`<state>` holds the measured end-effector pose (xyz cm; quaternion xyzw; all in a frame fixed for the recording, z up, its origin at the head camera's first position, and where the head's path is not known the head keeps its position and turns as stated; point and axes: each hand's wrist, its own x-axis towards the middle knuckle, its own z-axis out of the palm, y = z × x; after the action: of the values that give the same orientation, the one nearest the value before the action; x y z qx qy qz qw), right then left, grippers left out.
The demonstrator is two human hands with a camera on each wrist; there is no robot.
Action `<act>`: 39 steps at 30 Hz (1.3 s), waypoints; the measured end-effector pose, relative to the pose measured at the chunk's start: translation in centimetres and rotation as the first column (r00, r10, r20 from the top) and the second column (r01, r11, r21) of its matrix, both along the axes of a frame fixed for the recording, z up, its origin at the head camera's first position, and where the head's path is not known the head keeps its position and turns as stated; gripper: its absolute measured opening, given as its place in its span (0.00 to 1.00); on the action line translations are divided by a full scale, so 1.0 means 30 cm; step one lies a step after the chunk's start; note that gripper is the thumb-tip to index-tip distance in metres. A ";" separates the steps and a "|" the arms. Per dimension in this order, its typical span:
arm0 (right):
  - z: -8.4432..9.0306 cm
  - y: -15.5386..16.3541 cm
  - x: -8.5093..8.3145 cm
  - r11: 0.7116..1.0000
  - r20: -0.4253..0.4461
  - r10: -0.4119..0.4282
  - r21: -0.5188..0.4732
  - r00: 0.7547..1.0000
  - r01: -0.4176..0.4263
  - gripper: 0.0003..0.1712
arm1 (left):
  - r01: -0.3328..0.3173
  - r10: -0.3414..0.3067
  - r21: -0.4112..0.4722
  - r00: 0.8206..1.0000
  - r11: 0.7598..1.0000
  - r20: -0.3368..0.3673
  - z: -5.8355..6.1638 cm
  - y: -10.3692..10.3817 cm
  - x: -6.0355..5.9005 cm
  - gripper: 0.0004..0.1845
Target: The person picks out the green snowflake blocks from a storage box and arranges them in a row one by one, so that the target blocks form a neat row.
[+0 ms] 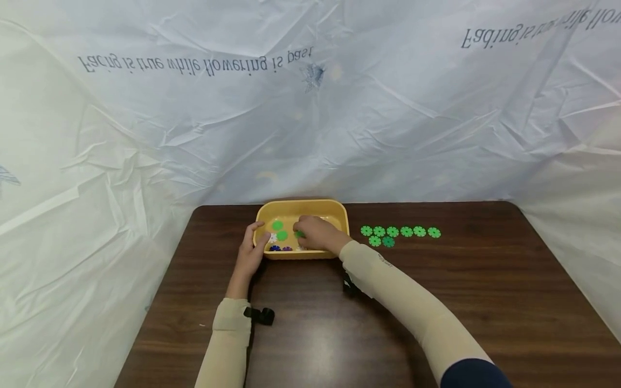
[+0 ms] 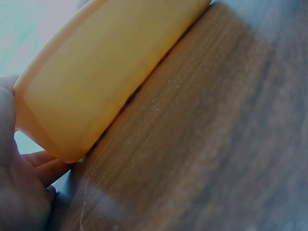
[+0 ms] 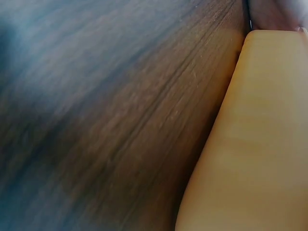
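A yellow plastic tray (image 1: 302, 255) stands at the far side of the table. My left hand (image 1: 249, 253) holds its left end, thumb over the rim and fingers along the outer wall; the left wrist view shows that wall close up. Inside the tray, my right hand (image 1: 317, 233) pinches a green snowflake disc (image 1: 299, 234), partly hidden by the fingers. To its left lie loose green discs (image 1: 277, 225), a white disc (image 1: 273, 237), a dark blue one (image 1: 275, 248) and a purple one (image 1: 287, 249). The right wrist view has only the tray's outer side (image 3: 260, 134), without my right fingers.
Right of the tray, several bright green discs (image 1: 392, 231) form a row on the dark wooden table (image 1: 310, 312). Below that row lie another bright green disc (image 1: 375, 241) and a darker green one (image 1: 388, 242). A white printed sheet (image 1: 310, 134) hangs behind the table.
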<state>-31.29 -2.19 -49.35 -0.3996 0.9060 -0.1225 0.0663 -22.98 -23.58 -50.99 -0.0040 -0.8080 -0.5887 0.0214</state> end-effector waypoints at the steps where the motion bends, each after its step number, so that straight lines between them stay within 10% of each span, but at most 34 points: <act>1: 0.001 0.004 0.000 1.000 -0.005 0.006 -0.001 1.000 -0.006 0.07 | 0.000 0.000 -0.001 1.000 1.000 -0.001 0.000 -0.001 0.000 0.27; 13: 0.026 0.044 0.019 1.000 0.000 0.017 -0.001 1.000 -0.017 0.21 | -0.006 0.006 -0.003 1.000 1.000 0.004 0.003 -0.005 0.004 0.26; 39: 0.117 0.177 0.056 0.997 -0.006 0.066 -0.046 0.998 -0.066 0.14 | -0.008 0.008 -0.026 1.000 1.000 -0.002 0.014 0.005 0.009 0.26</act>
<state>-29.60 3.11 -45.83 -0.4310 0.8894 -0.1404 0.0592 -22.72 -23.43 -50.58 -0.0016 -0.8156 -0.5781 0.0243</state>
